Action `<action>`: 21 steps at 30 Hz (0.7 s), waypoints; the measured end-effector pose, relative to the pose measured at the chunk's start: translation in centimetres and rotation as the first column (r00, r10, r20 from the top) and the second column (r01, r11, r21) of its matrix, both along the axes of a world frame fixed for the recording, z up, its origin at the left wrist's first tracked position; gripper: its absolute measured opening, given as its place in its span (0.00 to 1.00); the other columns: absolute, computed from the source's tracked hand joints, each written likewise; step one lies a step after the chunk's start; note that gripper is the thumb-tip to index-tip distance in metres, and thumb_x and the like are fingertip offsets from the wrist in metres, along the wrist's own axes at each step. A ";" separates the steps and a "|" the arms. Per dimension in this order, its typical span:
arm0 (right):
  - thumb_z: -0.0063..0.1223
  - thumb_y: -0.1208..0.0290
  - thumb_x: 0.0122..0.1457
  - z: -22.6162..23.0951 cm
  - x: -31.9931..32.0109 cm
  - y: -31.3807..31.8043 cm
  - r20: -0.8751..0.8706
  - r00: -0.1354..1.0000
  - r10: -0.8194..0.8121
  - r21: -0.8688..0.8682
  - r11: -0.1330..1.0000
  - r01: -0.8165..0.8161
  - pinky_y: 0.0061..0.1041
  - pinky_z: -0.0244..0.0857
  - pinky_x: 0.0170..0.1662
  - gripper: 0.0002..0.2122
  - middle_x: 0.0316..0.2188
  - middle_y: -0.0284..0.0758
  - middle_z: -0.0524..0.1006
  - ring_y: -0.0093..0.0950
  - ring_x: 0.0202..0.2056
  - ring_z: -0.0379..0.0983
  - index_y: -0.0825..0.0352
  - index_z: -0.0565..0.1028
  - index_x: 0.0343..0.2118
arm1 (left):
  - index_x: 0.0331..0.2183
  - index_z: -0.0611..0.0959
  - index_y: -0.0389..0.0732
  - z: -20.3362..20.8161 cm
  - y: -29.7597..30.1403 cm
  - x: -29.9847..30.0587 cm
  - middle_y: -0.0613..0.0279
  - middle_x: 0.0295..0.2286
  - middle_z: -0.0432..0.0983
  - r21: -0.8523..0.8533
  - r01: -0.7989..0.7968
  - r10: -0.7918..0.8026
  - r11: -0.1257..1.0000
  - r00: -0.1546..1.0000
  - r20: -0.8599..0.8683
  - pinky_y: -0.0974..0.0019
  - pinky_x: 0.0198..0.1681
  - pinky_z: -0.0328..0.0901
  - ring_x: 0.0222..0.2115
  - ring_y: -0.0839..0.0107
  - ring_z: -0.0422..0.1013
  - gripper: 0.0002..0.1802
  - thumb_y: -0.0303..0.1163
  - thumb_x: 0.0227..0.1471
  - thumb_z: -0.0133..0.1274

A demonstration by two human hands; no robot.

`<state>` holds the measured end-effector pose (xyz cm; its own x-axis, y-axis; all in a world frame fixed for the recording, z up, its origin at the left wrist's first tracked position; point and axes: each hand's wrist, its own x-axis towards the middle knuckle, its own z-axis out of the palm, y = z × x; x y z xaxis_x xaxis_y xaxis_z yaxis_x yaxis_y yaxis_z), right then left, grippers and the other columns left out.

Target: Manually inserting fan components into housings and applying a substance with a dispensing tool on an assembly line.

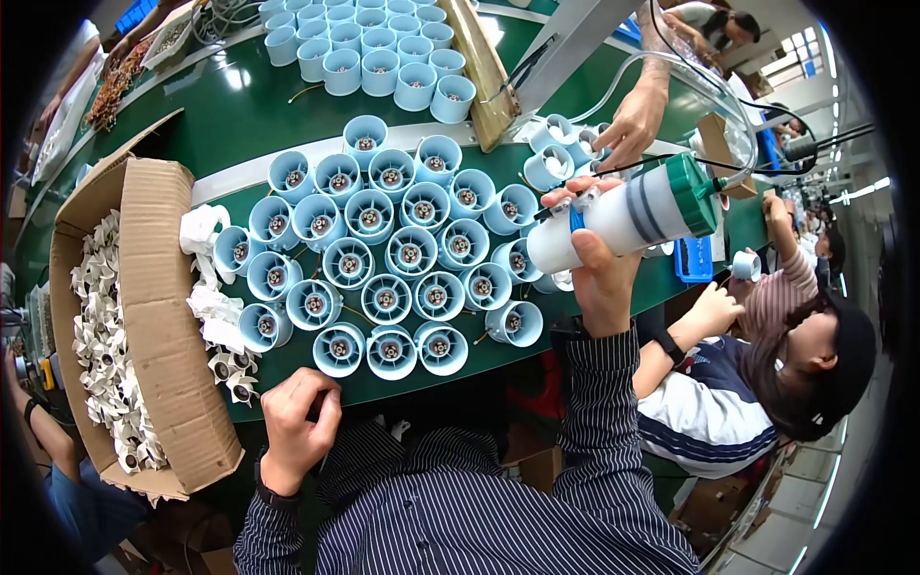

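My right hand is wrapped round a glue dispensing syringe, a thick white barrel with dark rings and a green cap joined to a clear hose. The syringe lies tilted above the right side of a group of light-blue round fan housings. These housings stand open end up, each with a small metal hub inside. My left hand is closed in a loose fist at the table's near edge, below the front housings, with nothing visible in it.
A cardboard box of white fan impellers stands at left, beside crumpled white plastic. More blue housings stand behind a metal rail. Another person's hand reaches in near the hose; a co-worker sits at right by a blue tray.
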<state>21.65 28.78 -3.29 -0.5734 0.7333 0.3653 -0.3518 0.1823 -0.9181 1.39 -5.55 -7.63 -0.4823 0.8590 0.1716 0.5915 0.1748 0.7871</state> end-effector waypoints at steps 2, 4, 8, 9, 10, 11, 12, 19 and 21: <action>0.71 0.67 0.59 0.2 0.1 -0.1 -0.008 1.000 -0.006 0.000 1.000 0.006 0.44 0.73 0.58 0.27 0.55 0.39 0.76 0.41 0.56 0.79 0.63 0.70 0.59 | 0.29 0.82 0.36 -0.1 0.0 0.0 0.57 0.24 0.78 -0.001 -0.002 0.002 1.000 1.000 0.001 0.62 0.24 0.67 0.19 0.63 0.74 0.04 0.19 0.48 0.61; 0.71 0.67 0.59 0.7 0.2 -0.2 -0.015 1.000 0.001 -0.002 1.000 -0.001 0.44 0.73 0.58 0.27 0.55 0.39 0.76 0.41 0.56 0.79 0.63 0.70 0.59 | 0.28 0.82 0.37 -0.1 0.0 0.0 0.57 0.23 0.78 0.001 -0.002 0.002 1.000 1.000 -0.003 0.62 0.24 0.66 0.19 0.63 0.74 0.04 0.19 0.48 0.61; 0.71 0.67 0.59 0.9 0.0 -0.2 -0.028 0.999 0.021 0.002 1.000 -0.021 0.44 0.73 0.58 0.27 0.54 0.39 0.76 0.41 0.55 0.79 0.63 0.70 0.59 | 0.28 0.82 0.37 -0.3 -0.1 0.0 0.57 0.23 0.78 0.007 -0.003 0.003 1.000 1.000 -0.017 0.62 0.24 0.66 0.18 0.63 0.74 0.05 0.19 0.47 0.61; 0.71 0.67 0.60 0.7 -0.1 -0.2 -0.027 0.999 0.026 0.009 1.000 -0.026 0.44 0.73 0.58 0.27 0.54 0.39 0.76 0.41 0.55 0.79 0.63 0.70 0.59 | 0.28 0.82 0.37 -0.3 -0.1 0.0 0.58 0.23 0.78 0.007 -0.002 0.002 1.000 1.000 -0.022 0.63 0.24 0.66 0.18 0.63 0.74 0.05 0.19 0.47 0.61; 0.72 0.67 0.60 0.5 -0.1 -0.1 -0.026 0.999 0.032 0.017 0.999 -0.032 0.44 0.73 0.59 0.27 0.54 0.39 0.76 0.41 0.55 0.79 0.63 0.70 0.59 | 0.28 0.82 0.37 -0.4 -0.1 -0.1 0.58 0.23 0.78 0.007 -0.001 0.002 1.000 1.000 -0.027 0.63 0.24 0.66 0.18 0.63 0.74 0.05 0.19 0.47 0.61; 0.72 0.67 0.60 0.3 -0.1 -0.1 -0.026 0.999 0.032 0.016 0.999 -0.032 0.44 0.73 0.59 0.27 0.54 0.39 0.76 0.41 0.55 0.79 0.63 0.70 0.59 | 0.28 0.82 0.37 -0.4 -0.1 -0.1 0.58 0.23 0.78 0.007 -0.002 0.002 1.000 1.000 -0.027 0.63 0.24 0.66 0.18 0.63 0.74 0.05 0.19 0.47 0.61; 0.72 0.67 0.60 0.0 -0.1 -0.1 -0.025 0.999 0.029 0.011 1.000 -0.029 0.44 0.73 0.58 0.27 0.54 0.39 0.76 0.41 0.55 0.79 0.63 0.70 0.58 | 0.28 0.82 0.37 -0.4 0.0 0.0 0.58 0.23 0.78 0.015 0.000 0.001 1.000 1.000 -0.028 0.63 0.24 0.66 0.18 0.63 0.74 0.05 0.19 0.47 0.61; 0.71 0.67 0.60 -0.3 -0.2 -0.3 -0.016 1.000 -0.006 -0.003 1.000 0.006 0.45 0.73 0.58 0.27 0.54 0.39 0.76 0.41 0.55 0.79 0.63 0.70 0.59 | 0.28 0.82 0.37 -0.6 0.0 0.0 0.58 0.23 0.78 0.043 0.002 0.001 0.999 0.999 -0.049 0.63 0.24 0.66 0.18 0.64 0.73 0.05 0.18 0.46 0.61; 0.72 0.67 0.60 -0.1 -0.1 -0.3 -0.017 1.000 -0.013 -0.006 1.000 0.013 0.45 0.73 0.58 0.27 0.54 0.40 0.77 0.41 0.55 0.79 0.63 0.70 0.59 | 0.28 0.82 0.37 -0.6 0.0 0.0 0.58 0.23 0.78 0.040 0.003 -0.001 0.999 0.999 -0.047 0.63 0.24 0.66 0.18 0.64 0.74 0.05 0.18 0.46 0.61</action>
